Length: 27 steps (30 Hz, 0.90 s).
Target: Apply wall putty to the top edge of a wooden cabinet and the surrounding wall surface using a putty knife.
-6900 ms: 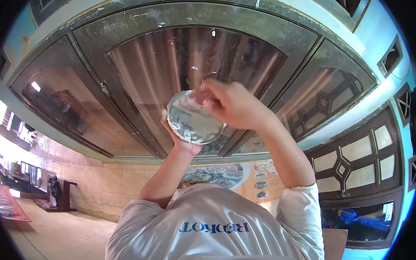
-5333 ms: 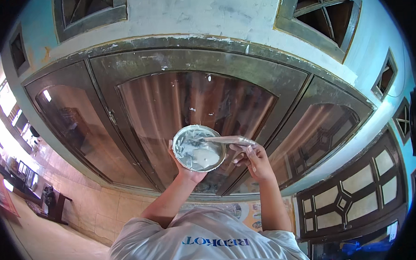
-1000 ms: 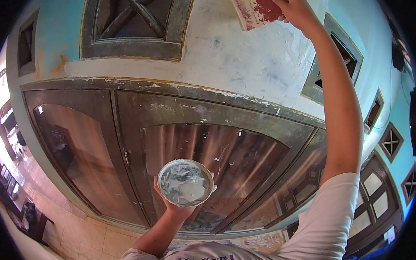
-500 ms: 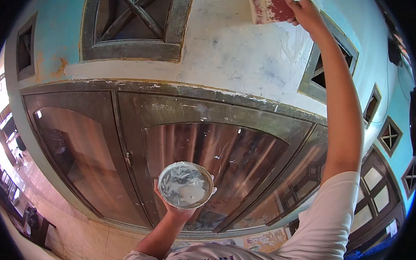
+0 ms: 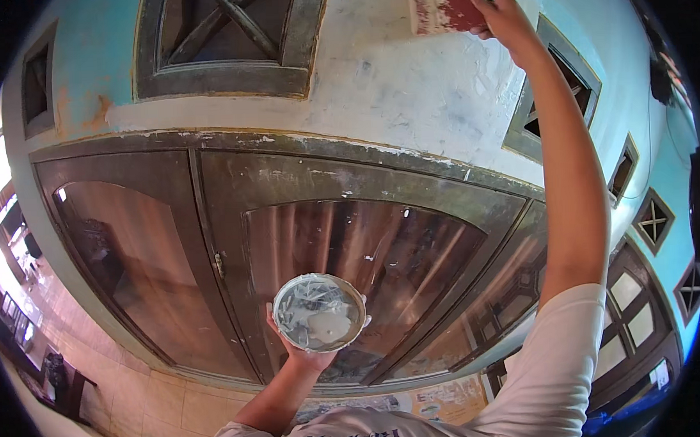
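My left hand supports a round tub from below, fingers wrapped about its side. White filler paste lies inside, along with what looks like crumpled clear plastic. High up, my right hand grips a wide, dark red putty spreader, thumb on its near face. Its pale, paste-smeared edge points left and lies at or close to the wall; contact cannot be made out. That wall is patchy white and grey, with raised smears of paste near my right hand.
Below the wall stands a dark wooden door frame with paint specks and curtained glass panels. Wooden vent windows flank the patched wall, another beside my right forearm. Tiled floor shows at lower left, with dark furniture.
The spreader and my right hand have shifted slightly left and up in view. The tub in my left hand appears a little further right. The view itself has moved slightly.
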Tool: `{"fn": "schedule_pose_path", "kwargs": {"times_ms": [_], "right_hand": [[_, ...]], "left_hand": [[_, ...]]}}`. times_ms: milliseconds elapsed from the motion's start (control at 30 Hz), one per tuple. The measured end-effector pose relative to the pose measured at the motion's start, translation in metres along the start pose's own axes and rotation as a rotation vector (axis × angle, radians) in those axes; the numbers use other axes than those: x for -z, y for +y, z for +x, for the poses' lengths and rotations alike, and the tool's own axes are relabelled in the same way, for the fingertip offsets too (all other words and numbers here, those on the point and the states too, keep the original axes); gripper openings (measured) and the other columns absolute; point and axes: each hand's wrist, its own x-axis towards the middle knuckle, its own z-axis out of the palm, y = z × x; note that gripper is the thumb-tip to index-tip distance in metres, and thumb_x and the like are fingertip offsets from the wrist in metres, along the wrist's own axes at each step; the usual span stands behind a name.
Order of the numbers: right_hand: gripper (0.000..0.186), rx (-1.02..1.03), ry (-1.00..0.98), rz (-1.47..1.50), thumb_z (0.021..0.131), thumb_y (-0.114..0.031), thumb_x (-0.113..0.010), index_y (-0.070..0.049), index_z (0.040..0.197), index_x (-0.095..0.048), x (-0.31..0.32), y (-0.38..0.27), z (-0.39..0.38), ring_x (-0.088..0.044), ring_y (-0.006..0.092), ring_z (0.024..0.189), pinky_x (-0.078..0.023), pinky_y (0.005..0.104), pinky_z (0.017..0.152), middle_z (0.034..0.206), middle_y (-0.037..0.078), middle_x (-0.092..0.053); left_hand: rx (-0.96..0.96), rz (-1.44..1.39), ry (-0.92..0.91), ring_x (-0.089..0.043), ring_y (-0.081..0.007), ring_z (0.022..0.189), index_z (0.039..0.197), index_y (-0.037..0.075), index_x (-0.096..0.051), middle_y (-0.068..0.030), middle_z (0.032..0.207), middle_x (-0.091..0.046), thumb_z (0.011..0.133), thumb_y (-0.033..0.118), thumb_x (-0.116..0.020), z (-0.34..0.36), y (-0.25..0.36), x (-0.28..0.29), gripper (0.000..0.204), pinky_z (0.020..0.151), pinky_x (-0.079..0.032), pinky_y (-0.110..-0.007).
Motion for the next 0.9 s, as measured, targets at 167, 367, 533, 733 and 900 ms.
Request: {"fn": "schedule_pose_path", "kwargs": {"times_ms": [167, 367, 533, 733, 900], "right_hand": [[0.039, -0.507, 0.491, -0.785, 0.103, -0.034, -0.053, -0.002, 0.125, -0.051, -0.060, -0.024, 0.027, -0.065, 0.0142, 0.068, -0.052, 0.0282, 0.061, 0.095, 0.011, -0.070], [0.035, -0.574, 0.545, -0.893, 0.103, -0.026, -0.053, 0.003, 0.121, -0.051, -0.091, -0.027, 0.043, -0.064, 0.0181, 0.063, -0.054, 0.0317, 0.057, 0.086, 0.013, -0.068], [0.036, -0.522, 0.559, -0.791, 0.104, -0.027, -0.053, 0.003, 0.123, -0.051, -0.052, -0.023, 0.024, -0.065, 0.0179, 0.064, -0.054, 0.0316, 0.057, 0.087, 0.013, -0.068], [0.037, -0.533, 0.513, -0.767, 0.103, -0.027, -0.053, 0.004, 0.123, -0.050, -0.097, -0.023, 0.044, -0.065, 0.0185, 0.063, -0.054, 0.0321, 0.056, 0.087, 0.015, -0.068], [0.040, -0.550, 0.457, -0.919, 0.103, -0.034, -0.053, 0.000, 0.125, -0.051, -0.058, -0.031, 0.017, -0.065, 0.0153, 0.066, -0.053, 0.0285, 0.062, 0.095, 0.012, -0.070]], "left_hand": [[-0.041, -0.013, 0.049, -0.051, -0.0355, 0.128, 0.139, 0.017, -0.052, -0.0087, 0.140, -0.054, 0.082, 0.086, -0.039, -0.005, 0.006, 0.004, 0.091, 0.107, -0.040, -0.060], [0.028, -0.041, 0.015, -0.045, -0.0502, 0.131, 0.143, 0.020, -0.050, -0.0147, 0.146, -0.049, 0.079, 0.084, -0.046, -0.009, 0.005, -0.014, 0.090, 0.103, -0.033, -0.076], [-0.019, -0.026, -0.001, -0.051, -0.0374, 0.128, 0.140, 0.017, -0.052, -0.0102, 0.141, -0.054, 0.083, 0.085, -0.040, -0.013, 0.004, -0.010, 0.089, 0.107, -0.040, -0.061], [0.005, -0.008, -0.049, -0.051, -0.0392, 0.129, 0.141, 0.017, -0.052, -0.0114, 0.141, -0.054, 0.081, 0.086, -0.040, -0.014, 0.005, -0.022, 0.091, 0.107, -0.039, -0.063], [0.023, -0.049, -0.013, -0.046, -0.0497, 0.130, 0.142, 0.019, -0.051, -0.0159, 0.144, -0.051, 0.077, 0.085, -0.048, -0.018, 0.002, -0.015, 0.093, 0.103, -0.035, -0.073]]}}
